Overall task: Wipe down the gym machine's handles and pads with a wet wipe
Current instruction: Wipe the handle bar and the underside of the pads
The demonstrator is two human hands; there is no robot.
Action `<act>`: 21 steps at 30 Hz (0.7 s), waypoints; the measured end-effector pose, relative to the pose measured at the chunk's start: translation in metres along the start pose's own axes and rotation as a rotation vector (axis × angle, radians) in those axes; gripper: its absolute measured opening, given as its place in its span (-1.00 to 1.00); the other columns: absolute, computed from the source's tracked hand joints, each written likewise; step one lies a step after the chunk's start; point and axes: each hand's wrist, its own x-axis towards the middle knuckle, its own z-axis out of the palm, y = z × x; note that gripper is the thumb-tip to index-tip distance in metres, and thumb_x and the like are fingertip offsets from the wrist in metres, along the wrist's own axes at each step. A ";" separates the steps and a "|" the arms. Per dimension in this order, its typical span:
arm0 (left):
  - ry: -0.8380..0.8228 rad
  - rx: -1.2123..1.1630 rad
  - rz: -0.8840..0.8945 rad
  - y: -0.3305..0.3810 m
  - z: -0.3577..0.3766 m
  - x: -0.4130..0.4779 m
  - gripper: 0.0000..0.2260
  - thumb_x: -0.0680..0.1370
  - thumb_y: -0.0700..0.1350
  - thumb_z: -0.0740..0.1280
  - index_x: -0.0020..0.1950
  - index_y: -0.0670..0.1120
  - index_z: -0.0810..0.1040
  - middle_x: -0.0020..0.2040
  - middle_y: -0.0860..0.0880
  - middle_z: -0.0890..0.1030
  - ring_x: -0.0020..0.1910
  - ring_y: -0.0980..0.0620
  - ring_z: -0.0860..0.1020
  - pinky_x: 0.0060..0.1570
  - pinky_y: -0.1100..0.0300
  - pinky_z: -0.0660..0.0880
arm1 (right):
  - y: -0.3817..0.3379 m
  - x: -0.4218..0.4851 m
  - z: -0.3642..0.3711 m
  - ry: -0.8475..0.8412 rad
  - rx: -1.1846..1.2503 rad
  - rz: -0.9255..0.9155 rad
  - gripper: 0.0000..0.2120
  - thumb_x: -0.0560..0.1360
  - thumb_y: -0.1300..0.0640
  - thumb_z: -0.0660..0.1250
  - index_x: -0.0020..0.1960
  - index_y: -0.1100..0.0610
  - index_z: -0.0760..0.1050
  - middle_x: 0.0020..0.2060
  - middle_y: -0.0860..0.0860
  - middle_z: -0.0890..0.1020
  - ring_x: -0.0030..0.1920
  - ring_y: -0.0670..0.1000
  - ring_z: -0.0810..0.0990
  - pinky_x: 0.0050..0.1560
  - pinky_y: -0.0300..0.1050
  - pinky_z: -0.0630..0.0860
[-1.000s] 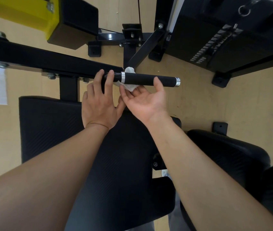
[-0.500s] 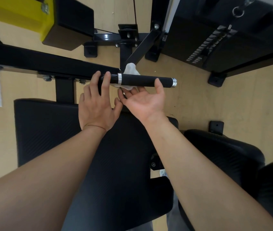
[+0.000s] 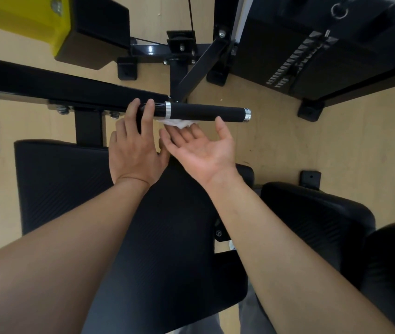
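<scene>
The handle [image 3: 206, 113] juts right from the bar [image 3: 71, 90], above the pad [image 3: 162, 237]. The wipe [image 3: 177, 122] is bunched against the handle's underside, near its silver inner ring. The right hand [image 3: 203, 150] lies palm up below the handle, its fingers [image 3: 182, 133] nearly straight and pressing the wipe to it. The left hand [image 3: 133, 153] rests two straight fingertips [image 3: 148, 109] on the shaft just left of that ring.

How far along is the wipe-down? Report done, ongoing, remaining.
Done: nothing shows as already wiped. In hand: the right-hand grip presses the wet wipe against the underside of the handle, while the left-hand grip rests on the handle's inner end. Left: probably the pads.
</scene>
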 end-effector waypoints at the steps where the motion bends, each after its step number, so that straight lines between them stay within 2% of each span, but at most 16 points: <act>1: -0.001 -0.003 0.000 0.000 0.000 0.000 -0.32 0.60 0.08 0.27 0.65 -0.09 0.11 0.59 -0.22 0.23 0.31 -0.27 0.45 0.16 -0.11 0.49 | -0.003 -0.002 0.001 0.000 0.026 0.001 -0.36 0.58 -0.14 0.31 0.47 0.29 0.35 0.40 0.36 0.47 0.46 0.36 0.39 0.50 0.32 0.26; 4: -0.003 -0.008 -0.007 0.001 -0.001 0.000 -0.33 0.59 0.04 0.25 0.65 -0.09 0.10 0.58 -0.22 0.23 0.30 -0.27 0.45 0.15 -0.12 0.49 | -0.023 -0.011 0.002 0.041 0.087 -0.051 -0.36 0.59 -0.10 0.32 0.49 0.31 0.31 0.38 0.41 0.44 0.44 0.42 0.37 0.48 0.35 0.30; 8: -0.004 -0.016 -0.012 0.001 -0.002 0.000 -0.33 0.58 0.03 0.24 0.64 -0.09 0.10 0.58 -0.23 0.23 0.29 -0.28 0.45 0.13 -0.13 0.50 | -0.048 -0.028 -0.003 0.089 0.074 -0.158 -0.41 0.61 -0.08 0.30 0.45 0.31 0.37 0.32 0.43 0.50 0.35 0.46 0.46 0.39 0.37 0.41; 13: -0.002 -0.016 -0.015 0.002 -0.002 0.000 -0.34 0.58 0.02 0.24 0.64 -0.10 0.10 0.58 -0.23 0.23 0.28 -0.28 0.45 0.13 -0.13 0.50 | -0.070 -0.033 -0.006 0.186 -0.116 -0.393 -0.65 0.65 0.08 0.28 0.35 0.26 0.49 0.24 0.28 0.61 0.25 0.30 0.61 0.34 0.27 0.51; 16: -0.004 -0.012 -0.012 0.002 -0.001 0.000 -0.34 0.58 0.02 0.23 0.64 -0.10 0.10 0.58 -0.23 0.23 0.30 -0.28 0.44 0.13 -0.12 0.50 | -0.069 -0.024 -0.006 0.272 -0.516 -0.584 -0.70 0.65 0.18 0.27 0.38 0.10 0.51 0.32 0.12 0.59 0.30 0.11 0.59 0.37 0.09 0.52; 19: -0.007 -0.012 -0.015 0.002 -0.002 0.000 -0.34 0.58 0.02 0.23 0.64 -0.10 0.09 0.58 -0.23 0.22 0.30 -0.28 0.44 0.14 -0.12 0.49 | -0.062 -0.017 -0.018 0.403 -1.301 -0.783 -0.56 0.67 0.25 0.23 0.52 0.02 0.39 0.57 -0.05 0.31 0.53 -0.04 0.31 0.48 -0.20 0.28; 21: -0.009 -0.013 -0.014 0.002 -0.002 0.000 -0.33 0.58 0.03 0.23 0.64 -0.10 0.09 0.58 -0.24 0.22 0.30 -0.28 0.44 0.12 -0.12 0.50 | -0.063 -0.014 -0.030 0.379 -1.738 -0.870 -0.49 0.65 0.29 0.23 0.56 0.03 0.33 0.62 -0.06 0.20 0.62 -0.02 0.11 0.56 -0.15 0.15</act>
